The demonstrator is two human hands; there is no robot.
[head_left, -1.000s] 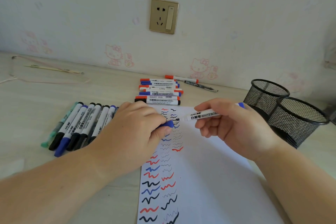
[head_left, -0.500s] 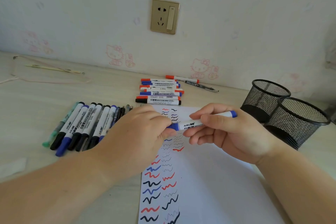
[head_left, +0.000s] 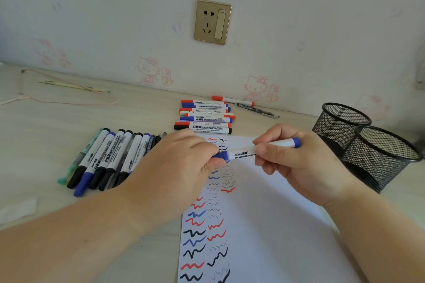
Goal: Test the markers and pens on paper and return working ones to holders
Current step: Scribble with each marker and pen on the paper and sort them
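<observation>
Between both hands' grip, blue marker [head_left: 264, 148], cap [head_left: 221, 156] leftward.

Your left hand [head_left: 174, 167] covers the top left corner of the paper [head_left: 264, 225] and some squiggles there, and its grip hides most of the blue cap [head_left: 221, 156]. Your right hand [head_left: 299, 167] hides the middle of the blue marker [head_left: 243, 151], cutting off its label. The paper runs off the bottom edge. Left of the paper, the row of markers [head_left: 108, 158] has its near ends tucked behind your left hand. The small label print is unreadable.
</observation>
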